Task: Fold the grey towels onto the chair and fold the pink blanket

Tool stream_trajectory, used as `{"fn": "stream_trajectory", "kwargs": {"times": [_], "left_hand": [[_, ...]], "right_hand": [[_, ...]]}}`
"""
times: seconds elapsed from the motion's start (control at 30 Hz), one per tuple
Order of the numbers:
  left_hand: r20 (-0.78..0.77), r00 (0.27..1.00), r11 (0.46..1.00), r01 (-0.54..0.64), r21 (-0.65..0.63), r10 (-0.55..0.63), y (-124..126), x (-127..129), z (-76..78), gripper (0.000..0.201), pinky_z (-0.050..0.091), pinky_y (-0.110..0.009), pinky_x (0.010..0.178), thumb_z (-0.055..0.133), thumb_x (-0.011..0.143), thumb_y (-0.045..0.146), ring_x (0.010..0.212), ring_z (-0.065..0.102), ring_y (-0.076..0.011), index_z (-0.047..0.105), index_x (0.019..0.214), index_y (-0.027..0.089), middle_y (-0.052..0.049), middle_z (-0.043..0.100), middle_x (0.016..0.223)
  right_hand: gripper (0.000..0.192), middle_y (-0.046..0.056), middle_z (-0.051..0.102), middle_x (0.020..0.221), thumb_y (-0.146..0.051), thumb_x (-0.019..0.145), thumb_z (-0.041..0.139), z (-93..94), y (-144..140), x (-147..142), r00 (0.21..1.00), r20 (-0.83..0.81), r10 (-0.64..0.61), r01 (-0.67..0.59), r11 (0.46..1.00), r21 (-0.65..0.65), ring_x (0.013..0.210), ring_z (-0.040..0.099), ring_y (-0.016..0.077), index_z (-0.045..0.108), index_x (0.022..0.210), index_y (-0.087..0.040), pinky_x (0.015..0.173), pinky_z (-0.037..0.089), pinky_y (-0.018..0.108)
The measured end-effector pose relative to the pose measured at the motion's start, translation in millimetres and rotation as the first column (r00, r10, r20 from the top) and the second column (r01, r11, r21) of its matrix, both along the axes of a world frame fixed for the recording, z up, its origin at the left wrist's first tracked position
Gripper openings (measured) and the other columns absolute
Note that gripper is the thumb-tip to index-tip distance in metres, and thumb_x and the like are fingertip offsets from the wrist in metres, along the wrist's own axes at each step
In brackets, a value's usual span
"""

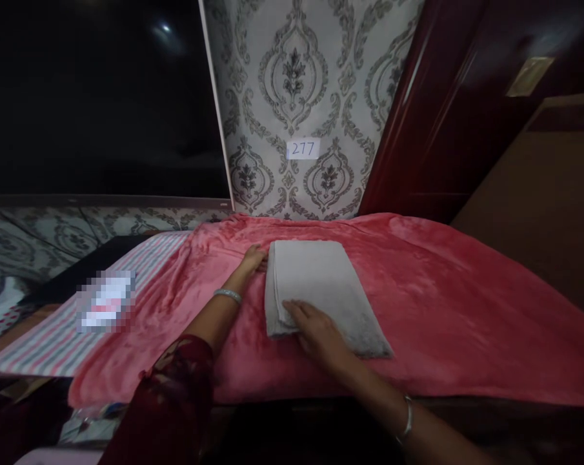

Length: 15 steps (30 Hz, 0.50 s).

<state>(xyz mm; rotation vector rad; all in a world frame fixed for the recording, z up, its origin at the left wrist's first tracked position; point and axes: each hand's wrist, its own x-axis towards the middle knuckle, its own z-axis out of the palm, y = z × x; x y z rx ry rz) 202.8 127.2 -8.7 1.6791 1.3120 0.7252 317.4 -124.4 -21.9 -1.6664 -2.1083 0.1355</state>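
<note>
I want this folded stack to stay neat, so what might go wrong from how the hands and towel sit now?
1. The folded grey towel lies on a loose, wrinkled pink blanket; pressing or sliding may drag the blanket and skew the fold.
2. The right hand rests flat on the near left corner, where layered edges show; a sideways push might fan them apart.
3. The left hand touches the far left edge; uneven pressure between the hands may twist the towel.

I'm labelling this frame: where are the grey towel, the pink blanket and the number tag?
Grey towel (323, 284), head view, top face.
Pink blanket (446, 303), head view, bare right part.
Number tag (302, 149), head view, centre.
</note>
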Motion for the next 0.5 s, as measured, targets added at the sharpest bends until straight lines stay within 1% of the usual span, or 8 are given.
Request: {"fn": "stream_trajectory", "kwargs": {"times": [0.1, 0.2, 0.23, 0.3, 0.33, 0.4, 0.43, 0.5], "left_hand": [[0.021, 0.997, 0.997, 0.071, 0.039, -0.072, -4, -4, 5.1, 0.076, 0.060, -0.033, 0.069, 0.058, 0.080, 0.020, 0.071, 0.071, -0.0180, 0.035, 0.153, 0.019, -0.005, 0.072, 0.089], [-0.028, 0.977, 0.952, 0.215, 0.219, -0.214, -12, -14, 5.0, 0.081, 0.055, -0.040, 0.098, 0.061, 0.070, 0.010, 0.117, 0.065, -0.0239, 0.046, 0.148, 0.021, -0.012, 0.066, 0.127], [-0.083, 0.960, 0.904, 0.281, 0.323, -0.269, -15, -18, 3.8, 0.081, 0.049, -0.042, 0.107, 0.062, 0.068, 0.008, 0.132, 0.055, -0.0256, 0.049, 0.146, 0.020, -0.014, 0.059, 0.140], [-0.227, 0.909, 0.750, 0.417, 0.513, -0.350, -21, -26, 1.3, 0.074, 0.038, -0.046, 0.117, 0.063, 0.068, 0.009, 0.147, 0.038, -0.0281, 0.055, 0.141, 0.019, -0.016, 0.043, 0.155], [-0.287, 0.883, 0.672, 0.468, 0.574, -0.371, -25, -29, 0.9, 0.067, 0.036, -0.047, 0.118, 0.063, 0.070, 0.012, 0.148, 0.035, -0.0289, 0.059, 0.137, 0.019, -0.017, 0.039, 0.159], [-0.336, 0.842, 0.578, 0.536, 0.616, -0.422, -36, -35, 4.8, 0.047, 0.038, -0.048, 0.117, 0.063, 0.076, 0.018, 0.143, 0.043, -0.0287, 0.068, 0.123, 0.020, -0.016, 0.046, 0.154], [-0.328, 0.827, 0.558, 0.553, 0.619, -0.456, -42, -38, 10.2, 0.038, 0.041, -0.047, 0.114, 0.063, 0.078, 0.022, 0.137, 0.050, -0.0280, 0.071, 0.115, 0.020, -0.016, 0.055, 0.147], [-0.262, 0.812, 0.562, 0.558, 0.610, -0.522, -58, -42, 29.8, 0.028, 0.047, -0.044, 0.108, 0.064, 0.081, 0.029, 0.122, 0.062, -0.0265, 0.072, 0.106, 0.020, -0.014, 0.069, 0.127]], "right_hand": [[0.076, 0.008, 0.065, 0.137, -0.006, 0.071, 0.043, 24.6, -7, 31, 0.973, -0.224, 0.045, -0.014, 0.990, 0.139, 0.124, 0.062, 0.0241, 0.055, 0.145, -0.022, 0.106, 0.051, 0.041], [0.064, 0.005, 0.069, 0.130, -0.012, 0.076, 0.046, 53.5, -23, 62, 0.927, -0.369, 0.059, 0.021, 0.978, 0.209, 0.118, 0.066, 0.0251, 0.062, 0.136, -0.024, 0.103, 0.052, 0.042], [0.058, 0.005, 0.071, 0.127, -0.015, 0.079, 0.047, 62.7, -30, 71, 0.915, -0.399, 0.056, 0.031, 0.977, 0.209, 0.115, 0.068, 0.0254, 0.065, 0.133, -0.024, 0.101, 0.054, 0.042], [0.046, 0.006, 0.074, 0.120, -0.024, 0.084, 0.052, 79.0, -48, 87, 0.895, -0.441, 0.057, 0.033, 0.981, 0.194, 0.108, 0.070, 0.0261, 0.069, 0.127, -0.024, 0.095, 0.056, 0.040], [0.042, 0.006, 0.075, 0.117, -0.029, 0.085, 0.055, 85.7, -57, 95, 0.885, -0.461, 0.060, 0.029, 0.983, 0.184, 0.106, 0.071, 0.0266, 0.071, 0.123, -0.024, 0.093, 0.057, 0.040], [0.038, 0.006, 0.077, 0.110, -0.038, 0.083, 0.062, 96.4, -77, 110, 0.860, -0.507, 0.056, 0.025, 0.988, 0.152, 0.102, 0.072, 0.0284, 0.074, 0.116, -0.025, 0.089, 0.059, 0.040], [0.037, 0.007, 0.077, 0.106, -0.042, 0.081, 0.066, 100.7, -88, 120, 0.842, -0.538, 0.040, 0.038, 0.990, 0.134, 0.100, 0.073, 0.0293, 0.076, 0.113, -0.027, 0.086, 0.060, 0.041], [0.032, 0.006, 0.078, 0.097, -0.046, 0.080, 0.070, 108.0, -106, 144, 0.802, -0.596, -0.028, 0.115, 0.988, 0.108, 0.089, 0.074, 0.0296, 0.077, 0.107, -0.031, 0.073, 0.062, 0.040]]}}
